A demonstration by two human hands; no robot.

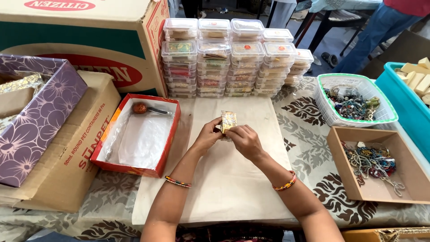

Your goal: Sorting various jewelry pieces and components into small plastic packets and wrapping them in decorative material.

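While both hands meet above the middle of the counter, the left hand and the right hand share a small gold foil packet. The fingers of the left hand pinch its left edge, and the fingers of the right hand close on its lower right side, so the packet stands roughly upright between them, lifted clear of the pale sheet of paper spread below. Each wrist wears a beaded bangle.

Left of the fingers lies a shallow red box lined with white plastic, with a round brown ball on a dark handle in its far corner. Beyond the fingers stand stacks of clear lidded containers, several rows deep. Right of the fingers sits a white basket with a green rim full of beaded strings, and nearer, a brown cardboard tray with more beads. Further left are a purple flowered box and large cardboard cartons.
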